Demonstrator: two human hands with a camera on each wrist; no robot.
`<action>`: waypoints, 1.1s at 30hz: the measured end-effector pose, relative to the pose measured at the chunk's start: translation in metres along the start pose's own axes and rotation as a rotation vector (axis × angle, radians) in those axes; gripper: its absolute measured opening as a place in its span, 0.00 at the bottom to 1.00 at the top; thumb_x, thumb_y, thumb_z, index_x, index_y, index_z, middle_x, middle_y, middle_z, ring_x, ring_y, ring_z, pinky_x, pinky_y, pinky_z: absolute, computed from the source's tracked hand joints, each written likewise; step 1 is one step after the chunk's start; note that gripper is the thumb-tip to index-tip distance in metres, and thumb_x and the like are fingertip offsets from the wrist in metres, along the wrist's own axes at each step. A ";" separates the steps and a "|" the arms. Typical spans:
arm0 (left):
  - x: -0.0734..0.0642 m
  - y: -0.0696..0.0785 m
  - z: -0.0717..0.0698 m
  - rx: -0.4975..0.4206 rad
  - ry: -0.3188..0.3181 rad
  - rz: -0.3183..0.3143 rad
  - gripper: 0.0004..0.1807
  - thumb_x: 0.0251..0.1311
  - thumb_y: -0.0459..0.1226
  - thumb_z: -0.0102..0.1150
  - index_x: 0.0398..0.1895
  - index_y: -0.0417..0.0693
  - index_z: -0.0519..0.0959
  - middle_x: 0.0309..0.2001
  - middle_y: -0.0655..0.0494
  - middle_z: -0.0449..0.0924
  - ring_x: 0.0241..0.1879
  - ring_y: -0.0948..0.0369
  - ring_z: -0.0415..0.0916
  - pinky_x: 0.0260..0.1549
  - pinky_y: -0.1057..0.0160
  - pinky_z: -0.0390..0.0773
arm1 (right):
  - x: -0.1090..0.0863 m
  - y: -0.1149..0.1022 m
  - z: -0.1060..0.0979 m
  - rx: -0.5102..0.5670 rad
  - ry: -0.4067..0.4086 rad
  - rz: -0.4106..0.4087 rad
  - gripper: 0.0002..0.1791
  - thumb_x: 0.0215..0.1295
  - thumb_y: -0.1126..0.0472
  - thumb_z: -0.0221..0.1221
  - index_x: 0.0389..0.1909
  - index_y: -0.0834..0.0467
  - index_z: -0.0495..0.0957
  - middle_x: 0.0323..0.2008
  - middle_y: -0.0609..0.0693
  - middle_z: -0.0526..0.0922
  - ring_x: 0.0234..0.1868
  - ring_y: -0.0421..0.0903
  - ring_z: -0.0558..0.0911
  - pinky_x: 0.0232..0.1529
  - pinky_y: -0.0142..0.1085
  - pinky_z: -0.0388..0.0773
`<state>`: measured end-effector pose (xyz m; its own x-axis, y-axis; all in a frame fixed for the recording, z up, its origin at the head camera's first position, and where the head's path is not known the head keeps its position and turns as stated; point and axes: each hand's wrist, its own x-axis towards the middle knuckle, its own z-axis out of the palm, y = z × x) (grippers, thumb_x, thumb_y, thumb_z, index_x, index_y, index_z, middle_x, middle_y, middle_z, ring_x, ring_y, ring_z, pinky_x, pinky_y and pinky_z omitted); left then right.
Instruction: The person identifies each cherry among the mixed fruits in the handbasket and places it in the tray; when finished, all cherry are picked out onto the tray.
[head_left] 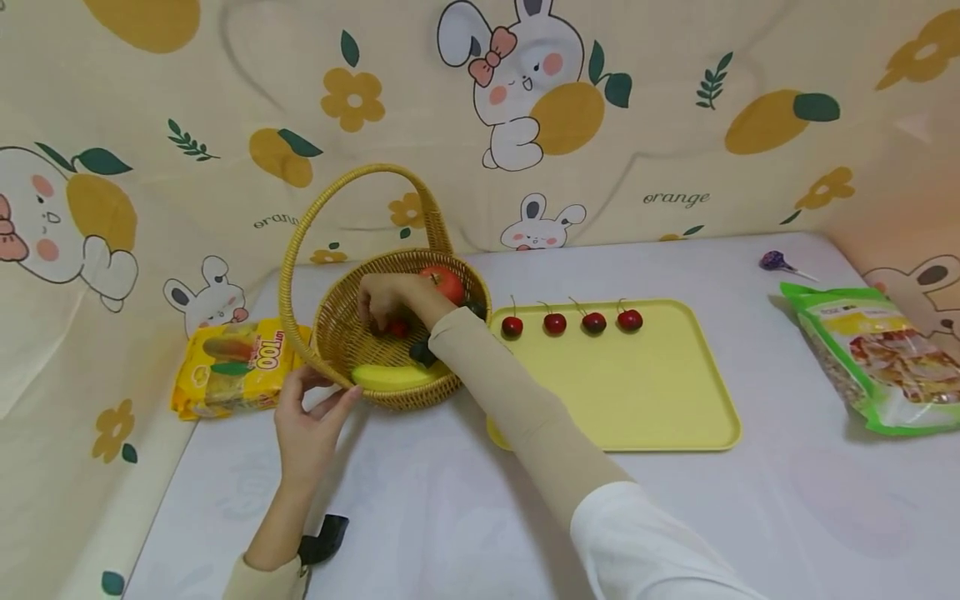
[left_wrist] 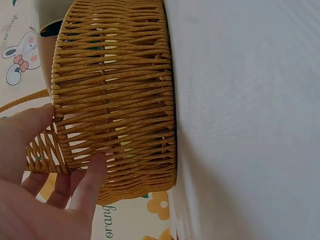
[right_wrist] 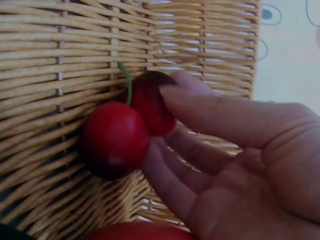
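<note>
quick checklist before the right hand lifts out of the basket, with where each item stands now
1. Cherry gripped: ok, the right hand pinches one cherry.
2. Second cherry free of it: cannot tell, they overlap in the right wrist view.
3. Basket steadied: ok, the left hand holds its rim.
4. Handle out of the way: ok, the right arm does not cross it.
5. Tray space: ok, bare in front of its four cherries.
</note>
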<state>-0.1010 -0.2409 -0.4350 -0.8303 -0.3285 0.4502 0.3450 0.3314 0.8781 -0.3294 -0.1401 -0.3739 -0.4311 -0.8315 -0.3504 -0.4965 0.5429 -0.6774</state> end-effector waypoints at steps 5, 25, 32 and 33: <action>0.000 -0.001 0.001 0.000 -0.006 0.002 0.28 0.51 0.19 0.69 0.57 0.28 0.72 0.47 0.52 0.72 0.48 0.58 0.72 0.42 0.71 0.84 | -0.001 0.003 0.001 -0.019 -0.069 -0.010 0.14 0.60 0.78 0.62 0.46 0.67 0.85 0.42 0.54 0.85 0.32 0.42 0.74 0.32 0.31 0.79; -0.001 0.003 0.001 0.018 0.003 -0.043 0.27 0.53 0.21 0.69 0.57 0.27 0.71 0.47 0.53 0.72 0.49 0.58 0.72 0.43 0.72 0.83 | -0.032 0.003 -0.030 0.518 0.119 -0.255 0.18 0.64 0.72 0.63 0.56 0.68 0.80 0.51 0.62 0.82 0.43 0.45 0.82 0.52 0.41 0.83; 0.000 0.004 0.002 0.008 0.009 -0.038 0.27 0.52 0.19 0.68 0.56 0.25 0.71 0.47 0.53 0.72 0.49 0.58 0.72 0.43 0.71 0.84 | -0.078 0.025 -0.058 0.446 0.270 -0.391 0.15 0.62 0.67 0.67 0.48 0.69 0.80 0.45 0.60 0.81 0.43 0.47 0.78 0.39 0.41 0.82; -0.001 0.004 0.002 0.007 0.011 -0.040 0.27 0.52 0.19 0.68 0.56 0.26 0.71 0.47 0.53 0.72 0.49 0.58 0.72 0.43 0.71 0.84 | -0.086 0.030 -0.062 0.435 0.308 -0.384 0.14 0.62 0.67 0.67 0.47 0.68 0.80 0.43 0.58 0.80 0.41 0.48 0.77 0.37 0.43 0.80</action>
<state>-0.0999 -0.2381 -0.4324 -0.8386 -0.3516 0.4162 0.3081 0.3239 0.8945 -0.3534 -0.0454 -0.3239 -0.5118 -0.8499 0.1257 -0.3357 0.0632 -0.9399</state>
